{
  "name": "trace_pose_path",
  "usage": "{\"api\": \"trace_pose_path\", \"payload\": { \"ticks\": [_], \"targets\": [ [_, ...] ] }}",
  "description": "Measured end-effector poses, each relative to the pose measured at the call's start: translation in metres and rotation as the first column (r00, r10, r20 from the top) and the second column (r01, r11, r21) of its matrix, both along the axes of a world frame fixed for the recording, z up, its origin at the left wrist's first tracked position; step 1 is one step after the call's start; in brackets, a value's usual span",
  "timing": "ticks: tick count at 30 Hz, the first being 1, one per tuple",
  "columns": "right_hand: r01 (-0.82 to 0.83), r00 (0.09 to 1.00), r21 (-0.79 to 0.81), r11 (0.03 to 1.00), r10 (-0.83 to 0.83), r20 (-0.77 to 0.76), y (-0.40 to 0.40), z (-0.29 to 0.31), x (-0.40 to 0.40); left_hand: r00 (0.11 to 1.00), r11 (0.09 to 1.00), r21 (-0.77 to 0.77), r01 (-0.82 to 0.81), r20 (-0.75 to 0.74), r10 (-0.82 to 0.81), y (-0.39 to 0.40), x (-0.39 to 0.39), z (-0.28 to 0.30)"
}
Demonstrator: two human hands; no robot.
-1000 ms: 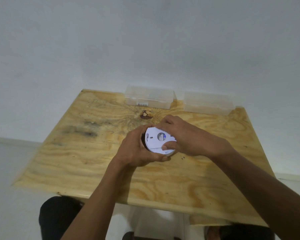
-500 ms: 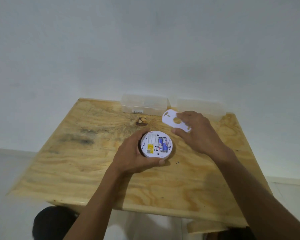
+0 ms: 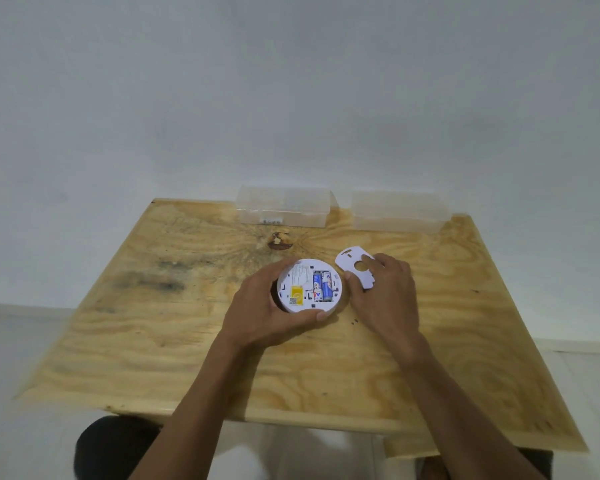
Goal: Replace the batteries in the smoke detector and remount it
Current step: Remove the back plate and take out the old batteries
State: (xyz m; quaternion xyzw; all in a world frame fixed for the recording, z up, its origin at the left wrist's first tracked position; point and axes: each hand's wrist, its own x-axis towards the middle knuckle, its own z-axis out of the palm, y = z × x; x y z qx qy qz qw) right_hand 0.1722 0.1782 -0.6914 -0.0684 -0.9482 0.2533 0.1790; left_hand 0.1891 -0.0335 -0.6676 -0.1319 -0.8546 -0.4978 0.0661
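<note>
White round plastic smoke detector (image 3: 309, 285) is sitting back-up on the plywood table (image 3: 194, 341), left hand (image 3: 269, 315) cupping its rim. Blue batteries (image 3: 323, 285) are lying lengthwise away from me (right hand (image 3: 383, 299), pinching the flat white mounting plate (image 3: 355, 268), is nearer).

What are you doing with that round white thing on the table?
A person is changing the batteries in a smoke detector. The left hand holds it back-side up on the wooden table, and two blue batteries sit inside. The right hand holds the white mounting plate just beside it, off the detector. Two clear plastic boxes wait at the table's far edge.
</note>
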Motion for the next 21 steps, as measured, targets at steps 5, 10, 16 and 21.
{"api": "trace_pose_path", "payload": {
  "ticks": [5,10,16,21],
  "targets": [
    [-0.012,1.000,0.015,1.000,0.012,0.008,0.001,-0.001,0.002,1.000,1.000,-0.009,0.028,-0.006,-0.028,0.000,0.003,0.005],
    [-0.029,0.999,-0.010,1.000,0.029,0.034,0.003,-0.001,0.003,1.000,1.000,-0.017,0.013,-0.010,-0.013,0.001,0.001,0.003],
    [-0.179,0.971,-0.208,0.962,0.138,-0.198,-0.003,0.022,0.015,1.000,0.999,-0.028,0.018,-0.019,-0.018,0.001,0.005,0.007],
    [-0.522,0.851,-0.028,0.853,0.523,0.047,-0.015,0.048,0.015,0.997,0.998,-0.009,0.068,-0.027,-0.068,0.004,0.010,0.019]
  ]
}}
